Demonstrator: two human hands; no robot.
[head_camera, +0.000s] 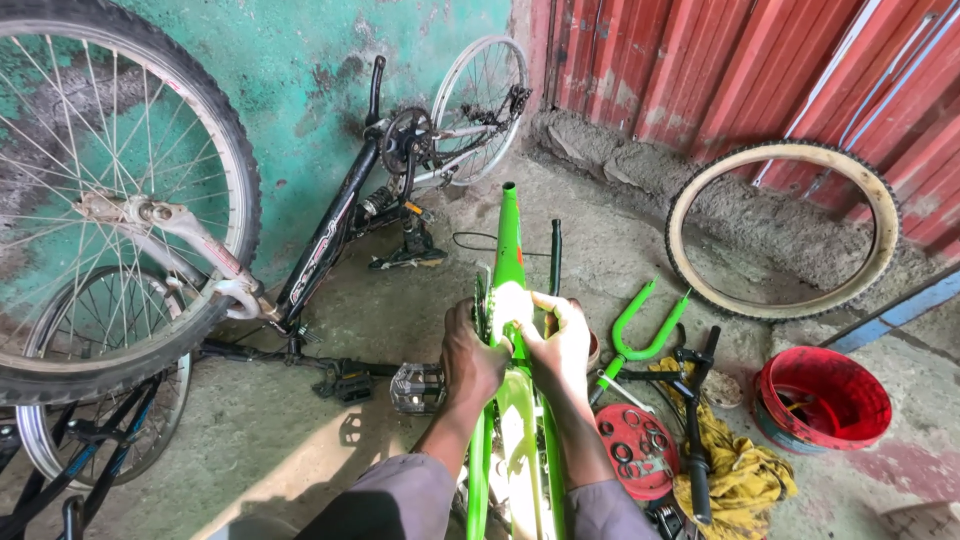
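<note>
A bright green bicycle frame (509, 240) lies pointing away from me on the concrete floor. My left hand (470, 355) is closed around the chainring and crank area on the frame's left side. My right hand (560, 345) grips the frame's bottom bracket area from the right, thumb pressed on the tube. A black crank arm (555, 255) sticks up just behind my right hand. Both forearms wear grey sleeves.
An upturned black bicycle (340, 220) leans at the green wall with a large wheel (110, 190) at left. A loose tyre (783, 230), a green fork (645, 325), a red bucket (825, 400), a red lid with small parts (637, 450), black handlebars (693, 420) and a yellow rag (745, 475) lie at right. A pedal (418, 388) lies at left.
</note>
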